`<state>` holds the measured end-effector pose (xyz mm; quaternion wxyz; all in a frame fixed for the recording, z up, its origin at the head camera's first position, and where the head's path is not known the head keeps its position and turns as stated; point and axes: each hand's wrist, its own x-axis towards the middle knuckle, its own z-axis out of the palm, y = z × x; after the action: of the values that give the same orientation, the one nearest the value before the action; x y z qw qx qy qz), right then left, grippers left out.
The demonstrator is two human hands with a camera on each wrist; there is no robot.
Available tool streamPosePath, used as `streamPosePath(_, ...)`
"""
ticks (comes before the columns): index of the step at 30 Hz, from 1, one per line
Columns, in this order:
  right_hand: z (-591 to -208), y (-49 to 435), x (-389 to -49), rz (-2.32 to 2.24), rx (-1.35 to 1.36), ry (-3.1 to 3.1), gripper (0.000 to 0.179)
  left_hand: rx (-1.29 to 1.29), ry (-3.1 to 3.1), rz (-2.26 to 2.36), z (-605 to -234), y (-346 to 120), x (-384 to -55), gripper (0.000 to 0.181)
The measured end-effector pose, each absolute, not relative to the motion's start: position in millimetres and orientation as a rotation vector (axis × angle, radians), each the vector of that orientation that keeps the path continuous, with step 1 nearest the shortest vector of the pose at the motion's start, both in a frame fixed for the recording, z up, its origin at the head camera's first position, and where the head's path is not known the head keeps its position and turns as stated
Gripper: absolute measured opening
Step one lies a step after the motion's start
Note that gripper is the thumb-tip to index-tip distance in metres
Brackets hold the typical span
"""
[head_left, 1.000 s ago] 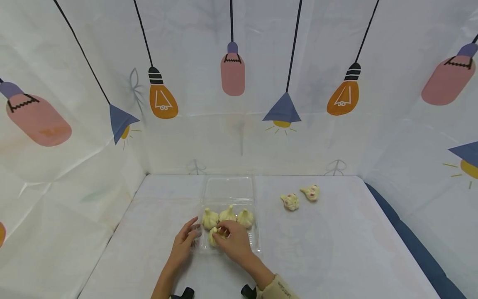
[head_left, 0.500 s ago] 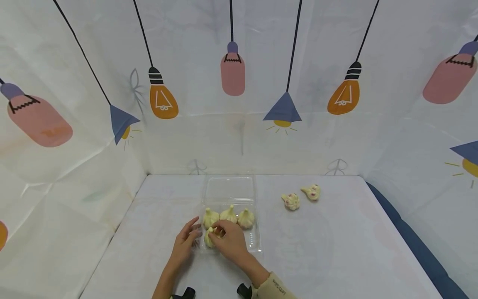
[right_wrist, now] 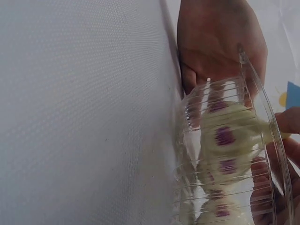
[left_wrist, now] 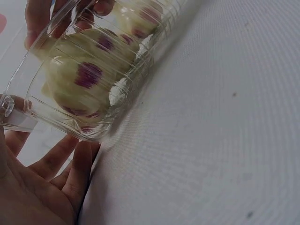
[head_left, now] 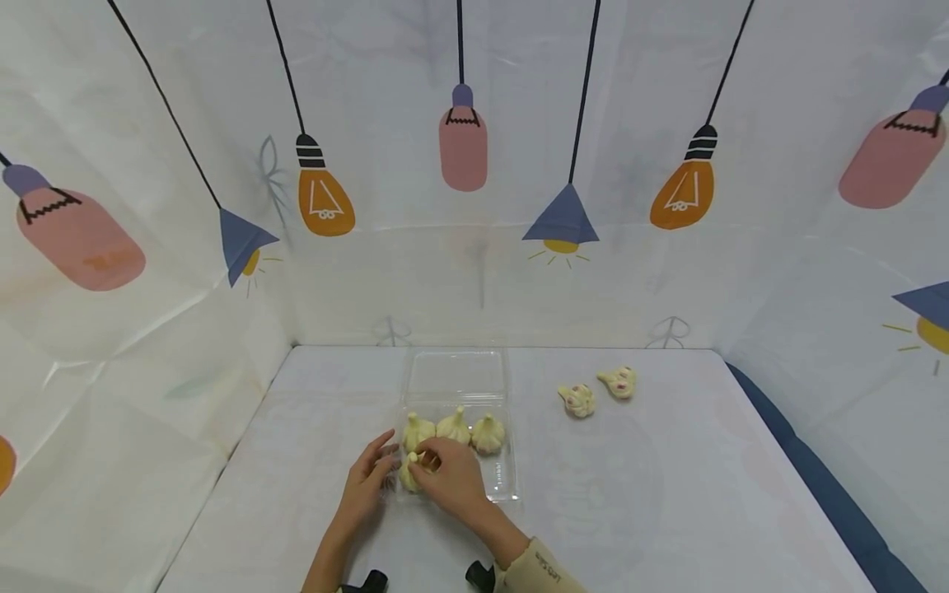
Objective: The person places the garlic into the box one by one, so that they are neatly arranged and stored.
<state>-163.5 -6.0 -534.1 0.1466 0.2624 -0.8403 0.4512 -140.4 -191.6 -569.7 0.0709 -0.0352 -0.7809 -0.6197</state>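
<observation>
small dark lettering (head_left: 549,567) on the beige right sleeve (head_left: 525,573), too small to read, no legible text

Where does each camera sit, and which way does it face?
Head: on the head, facing forward and down at the table and clear container; left hand and right hand show.
Left wrist: low, facing a garlic bulb through the container; left hand below, right fingers above.
Right wrist: low, likewise; left hand at top, right fingers at right.
Wrist views share that bulb.
</observation>
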Motion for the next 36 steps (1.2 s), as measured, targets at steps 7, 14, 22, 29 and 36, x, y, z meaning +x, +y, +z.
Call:
streamPosePath(7, -534.7, -6.9, -163.7, 1.269, 0.741, -2.457, 0.016, -0.112, -2.319, -1.868, -574.0, -192.5, -141.3, 0.041)
streamPosePath(14, -533.4, -8.1, -164.8, 1.252, 0.730, -2.492, 0.016, -0.135, -2.314, -1.868, -570.9, -191.9, -141.7, 0.041)
streamPosePath(22, -536.0, -9.5, -165.3, 1.264, 0.726, -2.542, 0.016, -0.099, -2.328, -1.878, -562.8, -189.9, -137.7, 0.041)
streamPosePath(29, -536.4, -11.0, -166.8, 1.241, 0.742, -2.546, 0.015, -0.111, -2.306, -1.873, -574.7, -193.3, -141.1, 0.040)
streamPosePath(36, -537.8, -8.8, -167.5, 1.211, 0.736, -2.565, 0.016, -0.110, -2.316, -1.869, -574.9, -191.0, -141.9, 0.040)
